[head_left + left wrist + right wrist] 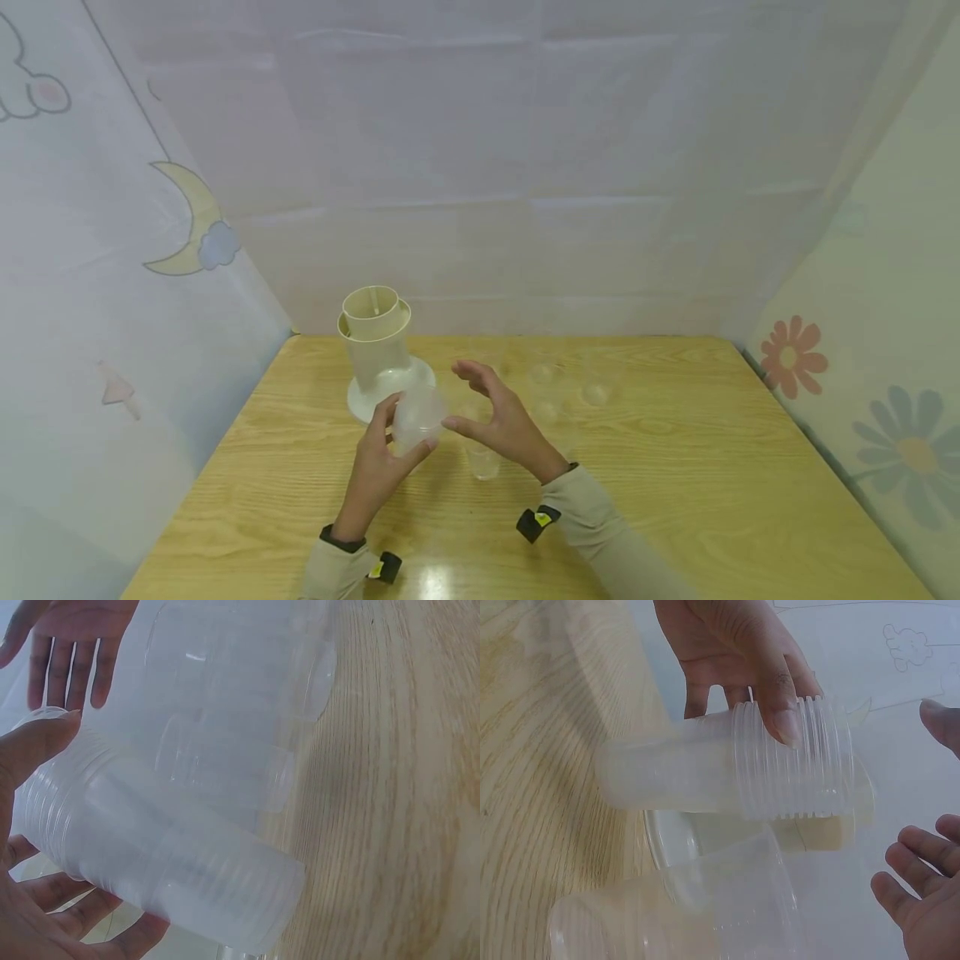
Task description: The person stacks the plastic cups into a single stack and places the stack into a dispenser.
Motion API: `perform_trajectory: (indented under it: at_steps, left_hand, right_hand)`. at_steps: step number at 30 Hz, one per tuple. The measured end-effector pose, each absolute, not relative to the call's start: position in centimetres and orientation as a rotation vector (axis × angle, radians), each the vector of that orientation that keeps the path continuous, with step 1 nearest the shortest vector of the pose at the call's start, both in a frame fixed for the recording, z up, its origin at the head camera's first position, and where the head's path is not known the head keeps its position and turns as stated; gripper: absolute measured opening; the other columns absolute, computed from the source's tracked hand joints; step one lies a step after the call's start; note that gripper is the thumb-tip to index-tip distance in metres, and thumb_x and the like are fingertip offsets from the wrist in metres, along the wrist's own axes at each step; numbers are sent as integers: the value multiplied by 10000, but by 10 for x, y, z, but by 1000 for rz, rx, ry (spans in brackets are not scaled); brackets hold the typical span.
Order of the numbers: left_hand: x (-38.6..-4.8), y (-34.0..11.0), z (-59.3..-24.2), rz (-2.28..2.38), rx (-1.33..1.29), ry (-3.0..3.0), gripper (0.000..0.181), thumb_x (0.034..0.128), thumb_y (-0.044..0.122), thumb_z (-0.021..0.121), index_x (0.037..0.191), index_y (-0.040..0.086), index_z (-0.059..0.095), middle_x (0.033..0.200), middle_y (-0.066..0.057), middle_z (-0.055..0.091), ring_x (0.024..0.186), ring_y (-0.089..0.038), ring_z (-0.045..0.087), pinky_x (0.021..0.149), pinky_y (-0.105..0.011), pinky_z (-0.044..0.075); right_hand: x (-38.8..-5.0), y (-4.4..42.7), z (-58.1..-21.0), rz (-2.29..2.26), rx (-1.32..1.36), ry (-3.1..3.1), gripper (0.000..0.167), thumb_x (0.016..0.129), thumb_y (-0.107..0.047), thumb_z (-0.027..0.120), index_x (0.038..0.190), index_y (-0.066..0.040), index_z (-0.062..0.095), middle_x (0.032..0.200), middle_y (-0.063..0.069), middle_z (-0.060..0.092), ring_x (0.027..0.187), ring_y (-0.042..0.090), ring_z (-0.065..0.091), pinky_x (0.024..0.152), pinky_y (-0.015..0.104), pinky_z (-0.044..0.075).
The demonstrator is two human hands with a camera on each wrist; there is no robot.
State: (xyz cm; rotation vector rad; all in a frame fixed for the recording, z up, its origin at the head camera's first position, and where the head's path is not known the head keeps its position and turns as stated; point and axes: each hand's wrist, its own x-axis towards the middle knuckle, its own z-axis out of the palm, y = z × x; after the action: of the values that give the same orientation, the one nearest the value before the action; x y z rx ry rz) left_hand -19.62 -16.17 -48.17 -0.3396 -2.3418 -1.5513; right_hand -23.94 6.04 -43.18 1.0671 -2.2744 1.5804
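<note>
My left hand (371,473) grips the nested clear cups (679,769) around their rims, probably because the ridges resist slipping, and holds them above the surface (675,508), near the cream stand (372,358). My right hand (506,423), thumb and fingers spread, faces their mouth end.

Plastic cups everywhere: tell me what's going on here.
A person's left grip holds a stack of nested clear cups. The right grip is open beside the stack, not touching it. Other clear cups stand on the table near the right grip, and a pale stand with a round base sits beyond the left grip.
</note>
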Motion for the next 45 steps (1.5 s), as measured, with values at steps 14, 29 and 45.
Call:
perform_trajectory:
  at_steps: [14,29,45]
  left_hand:
    - [-198,-163,-483,-1546,-317,-2354,784,833,241,838,1471,126,397,1344,-190,558,1225,-358,526,945,-618,457]
    - [-197,-167,-482,-1552,-301,-2355,793,822,214,846,1473,130,399,1328,-184,569,1211,-334,530,926,-596,463]
    - [-186,-163,-459,-1541,-287,-2371,777,824,144,835,1463,45,405,1307,-243,561,1187,-384,535,919,-600,466]
  right_hand:
    - [-240,72,-426,1587,1049,-2254,817,857,-14,776,1528,-56,312,1497,173,439,1369,364,430,1081,529,389]
    - [-220,79,-399,1582,1054,-2244,756,859,40,748,1486,59,327,1467,265,440,1328,457,435,1038,603,394]
    - [-221,90,-400,1556,991,-2271,759,864,34,747,1488,67,316,1465,261,437,1329,444,438,1043,590,397]
